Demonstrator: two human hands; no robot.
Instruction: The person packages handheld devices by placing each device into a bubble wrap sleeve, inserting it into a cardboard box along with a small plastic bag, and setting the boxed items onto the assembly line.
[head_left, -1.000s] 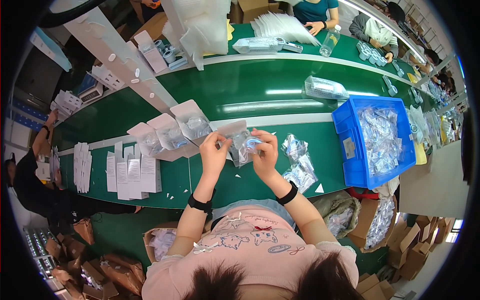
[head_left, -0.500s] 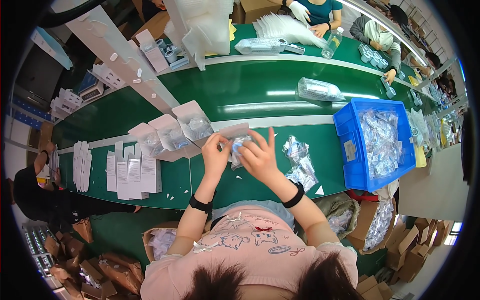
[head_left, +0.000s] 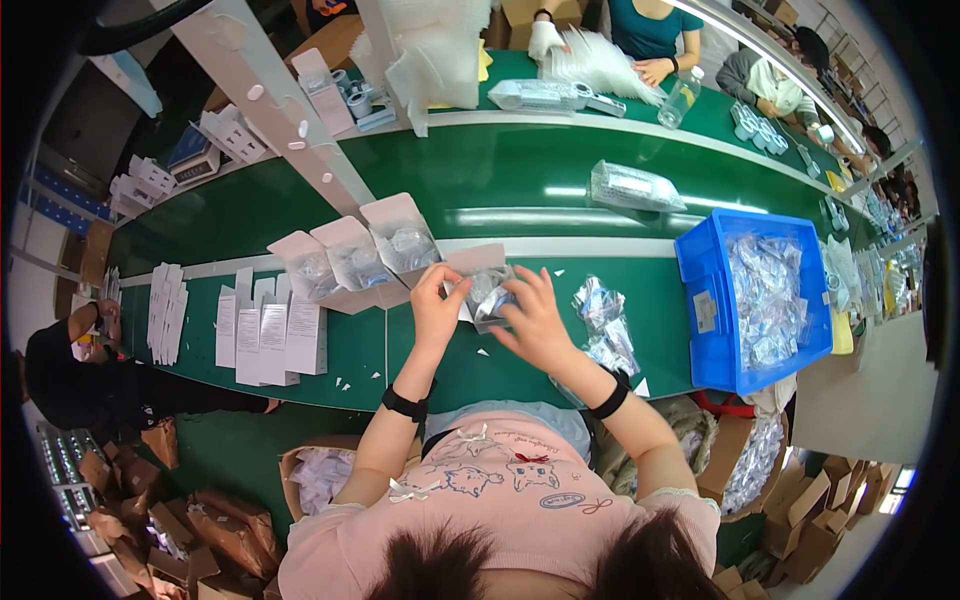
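In front of me a small white carton (head_left: pixel 474 257) stands with its lid flap up and a clear plastic bag of parts (head_left: pixel 490 288) in its mouth. My left hand (head_left: pixel 438 303) pinches the carton's left edge between thumb and fingers. At its right side is my right hand (head_left: pixel 537 322), fingers spread, the tips beside the bag and the carton's rim. Whether they touch is hard to make out. Left of my hands, three open white cartons (head_left: pixel 352 262) in a row hold similar bags. More bagged parts (head_left: pixel 607 325) lie right of my right hand.
A blue bin (head_left: pixel 704 308) full of bagged parts stands at the right. Folded white cartons (head_left: pixel 262 335) and a flat stack (head_left: pixel 167 312) lie left. Beyond the rail is a bubble-wrapped pack (head_left: pixel 636 187). Co-workers sit across the green table (head_left: pixel 430 360); scraps dot it.
My right hand has drawn slightly right and down from the bag, its fingers spreading. The bag now sits in the carton's mouth. My left hand stays at the carton; the view has shifted slightly.
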